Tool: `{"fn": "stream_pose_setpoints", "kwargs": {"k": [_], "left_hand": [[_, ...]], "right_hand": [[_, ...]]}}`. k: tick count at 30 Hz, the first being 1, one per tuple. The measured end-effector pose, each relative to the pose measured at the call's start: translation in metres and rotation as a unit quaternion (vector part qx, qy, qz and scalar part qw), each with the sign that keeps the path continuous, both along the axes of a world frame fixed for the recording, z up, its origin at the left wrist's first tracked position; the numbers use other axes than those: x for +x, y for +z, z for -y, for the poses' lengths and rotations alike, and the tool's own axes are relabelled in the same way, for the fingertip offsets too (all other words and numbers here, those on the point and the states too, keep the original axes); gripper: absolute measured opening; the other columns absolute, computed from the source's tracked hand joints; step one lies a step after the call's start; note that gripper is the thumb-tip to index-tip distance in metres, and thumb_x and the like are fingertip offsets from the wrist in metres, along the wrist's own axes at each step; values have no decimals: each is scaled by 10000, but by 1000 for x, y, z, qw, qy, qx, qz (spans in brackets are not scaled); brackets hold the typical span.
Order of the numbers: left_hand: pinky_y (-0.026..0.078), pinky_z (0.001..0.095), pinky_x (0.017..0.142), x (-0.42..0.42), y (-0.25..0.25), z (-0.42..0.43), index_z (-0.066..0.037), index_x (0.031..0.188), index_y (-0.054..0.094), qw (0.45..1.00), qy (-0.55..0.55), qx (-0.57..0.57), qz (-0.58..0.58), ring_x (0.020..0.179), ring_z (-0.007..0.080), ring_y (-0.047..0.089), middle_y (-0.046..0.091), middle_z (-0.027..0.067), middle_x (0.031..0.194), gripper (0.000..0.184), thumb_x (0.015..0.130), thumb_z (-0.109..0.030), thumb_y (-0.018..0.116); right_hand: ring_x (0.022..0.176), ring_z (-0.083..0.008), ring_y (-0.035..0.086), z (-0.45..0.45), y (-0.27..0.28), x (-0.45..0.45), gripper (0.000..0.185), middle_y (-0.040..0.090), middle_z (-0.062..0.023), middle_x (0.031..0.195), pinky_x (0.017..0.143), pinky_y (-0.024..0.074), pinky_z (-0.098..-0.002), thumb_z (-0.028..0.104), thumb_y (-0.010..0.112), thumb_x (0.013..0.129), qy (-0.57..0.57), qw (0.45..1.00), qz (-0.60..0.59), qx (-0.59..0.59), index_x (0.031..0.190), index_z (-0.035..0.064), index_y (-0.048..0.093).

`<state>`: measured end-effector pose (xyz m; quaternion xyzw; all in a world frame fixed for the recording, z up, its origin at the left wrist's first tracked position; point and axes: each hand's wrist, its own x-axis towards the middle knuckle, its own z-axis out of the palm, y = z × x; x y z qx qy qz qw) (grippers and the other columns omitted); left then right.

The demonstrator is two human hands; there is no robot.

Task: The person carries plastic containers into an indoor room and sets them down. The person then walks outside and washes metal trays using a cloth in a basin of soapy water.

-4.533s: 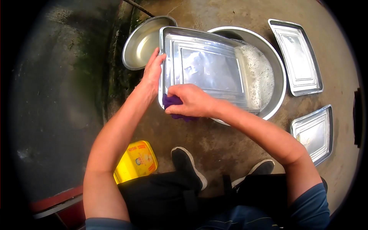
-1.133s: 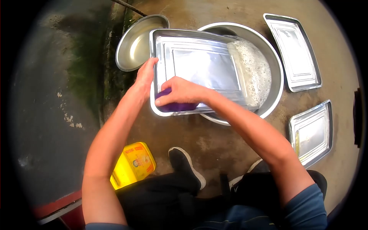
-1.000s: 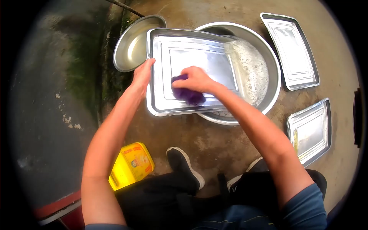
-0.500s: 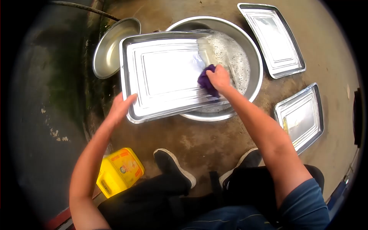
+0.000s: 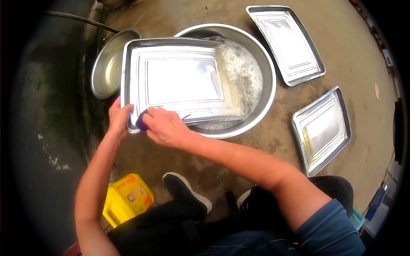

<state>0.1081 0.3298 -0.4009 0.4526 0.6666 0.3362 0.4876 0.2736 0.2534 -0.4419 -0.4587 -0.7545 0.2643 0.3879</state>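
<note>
A shiny rectangular metal tray lies tilted across a large round metal basin, its right end dipping into soapy water. My left hand grips the tray's near left corner, thumb over the rim. Close beside it, my right hand is closed on a purple cloth, pressed to the tray's near edge by that corner. Most of the cloth is hidden under the fingers.
Two more metal trays, one far and one nearer, lie on the wet ground at the right. A metal bowl leans at the left. A yellow plastic jug stands near my left foot.
My right hand has moved the cloth left, from the tray's wet right part to its near left corner. My left hand keeps its grip. The camera view has shifted slightly.
</note>
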Motion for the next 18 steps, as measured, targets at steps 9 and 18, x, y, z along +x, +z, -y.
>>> {"fn": "stream_pose_setpoints", "kwargs": {"k": [9, 18], "left_hand": [[514, 298, 761, -11, 4, -25, 43, 1261, 517, 999, -30, 16, -9, 871, 198, 630, 635, 150, 1054, 510, 751, 39, 490], [493, 294, 787, -25, 7, -37, 56, 1243, 520, 995, -66, 66, -22, 889, 199, 623, 638, 157, 1045, 495, 749, 37, 492]], "right_hand": [[763, -348, 594, 16, -57, 141, 192, 571, -164, 883, 681, 488, -457, 212, 528, 858, 16, 956, 266, -124, 940, 46, 477], [828, -371, 638, -3, -62, 152, 331, 649, -238, 877, 751, 505, -453, 266, 515, 817, -105, 879, 330, -328, 961, -27, 569]]}}
